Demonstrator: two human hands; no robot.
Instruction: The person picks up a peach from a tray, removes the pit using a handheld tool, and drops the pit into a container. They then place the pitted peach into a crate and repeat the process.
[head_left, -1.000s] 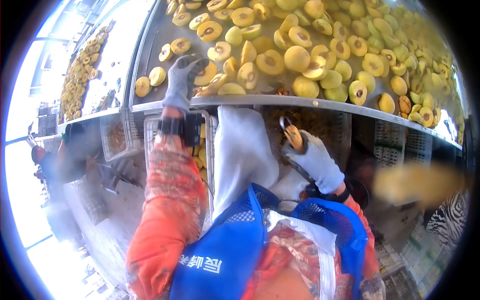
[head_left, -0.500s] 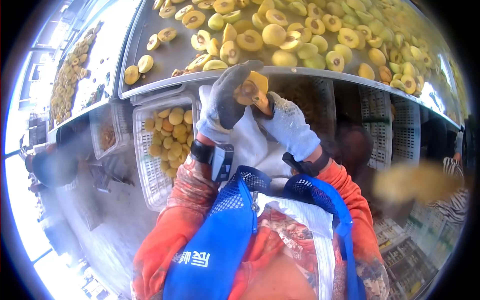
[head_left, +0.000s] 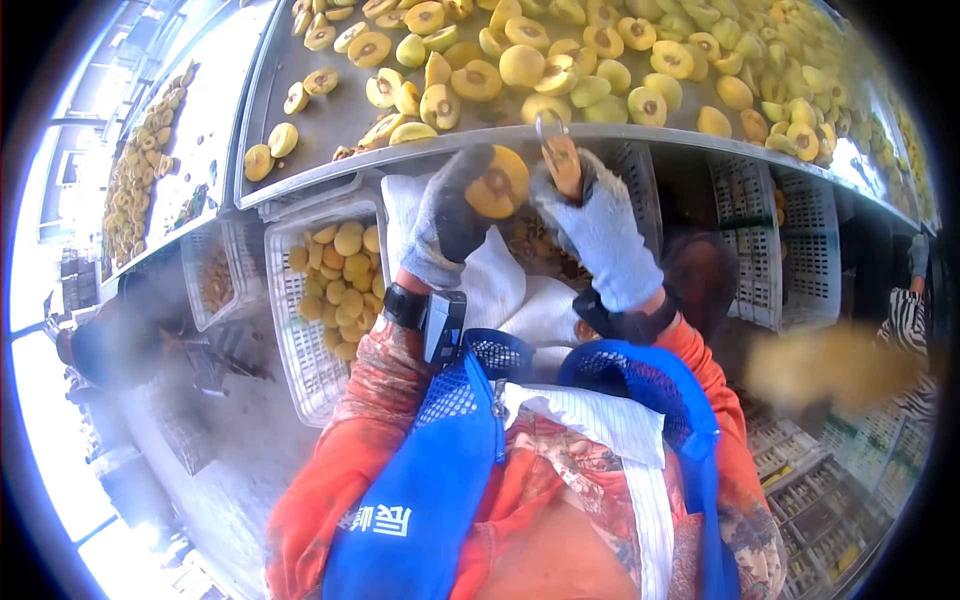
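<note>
My left hand (head_left: 445,215), in a grey-and-blue work glove, is closed around a halved yellow peach (head_left: 499,182), its cut face turned toward the right and the brown hollow at its centre showing. My right hand (head_left: 607,232), gloved alike, grips a pitting tool by its wooden handle (head_left: 564,168). A thin metal loop (head_left: 550,126) rises from the handle, in front of the table's metal rim. The tool and the peach half are apart. Both hands are just below the near edge of the metal table (head_left: 330,110), where many peach halves lie.
A white crate (head_left: 300,370) of peaches stands below the table at left, with a smaller crate (head_left: 238,270) beyond it. More white crates (head_left: 745,240) are under the table at right. A blurred yellowish shape (head_left: 835,367) covers part of the right side. Another person's striped sleeve (head_left: 903,320) shows at far right.
My right hand has drawn away to the right from the peach half, and the tool now points upward. My left hand has lowered slightly, turning the cut face into view.
</note>
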